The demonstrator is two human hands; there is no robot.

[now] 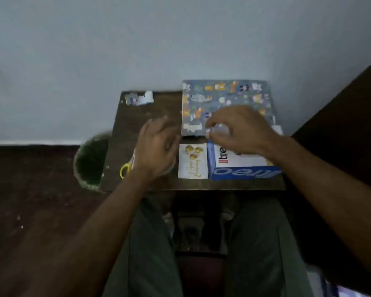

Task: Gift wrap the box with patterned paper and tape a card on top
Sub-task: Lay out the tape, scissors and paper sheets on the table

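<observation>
A sheet of blue patterned wrapping paper (225,97) lies at the back right of the small dark table (137,185). In front of it sits a blue and white box (234,166), and left of the box a white card (192,162) with gold decorations. My right hand (240,129) hovers over the paper's near edge and the box, its fingers curled round something small and pale, perhaps tape; blur hides what it is. My left hand (156,144) is over the table's left half, fingers loosely bent, blurred, above a pale object. Yellow-handled scissors (124,170) lie by my left wrist.
A scrap of patterned paper (138,98) lies at the table's back left corner. A green bin (90,161) stands on the floor left of the table. The wall is right behind the table. My knees are under the front edge.
</observation>
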